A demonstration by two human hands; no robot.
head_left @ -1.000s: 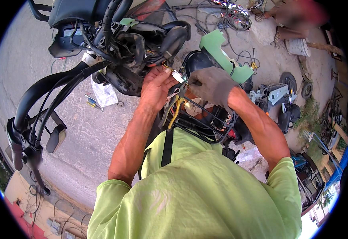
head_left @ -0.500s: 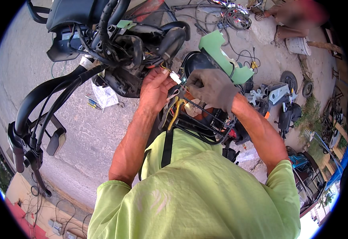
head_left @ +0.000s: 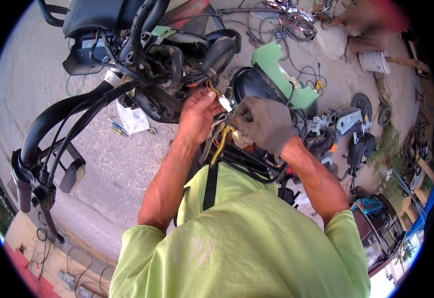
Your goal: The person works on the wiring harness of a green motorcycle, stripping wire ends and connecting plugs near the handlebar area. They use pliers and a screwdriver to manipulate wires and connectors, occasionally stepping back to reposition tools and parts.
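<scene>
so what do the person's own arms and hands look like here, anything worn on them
The left hand is bare; the right hand wears a grey fabric work glove ending at the wrist. Both forearms are bare up to the short sleeves of a lime-green shirt, which has pale smudges on its front.

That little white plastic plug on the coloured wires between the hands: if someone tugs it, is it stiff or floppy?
The small white plastic plug itself looks rigid. Its thin coloured wires curve loosely, so they would probably flex and let it dangle. It seems light: the bare left hand pinches it with fingertips alone, while the grey-gloved right hand works beside it.
</scene>
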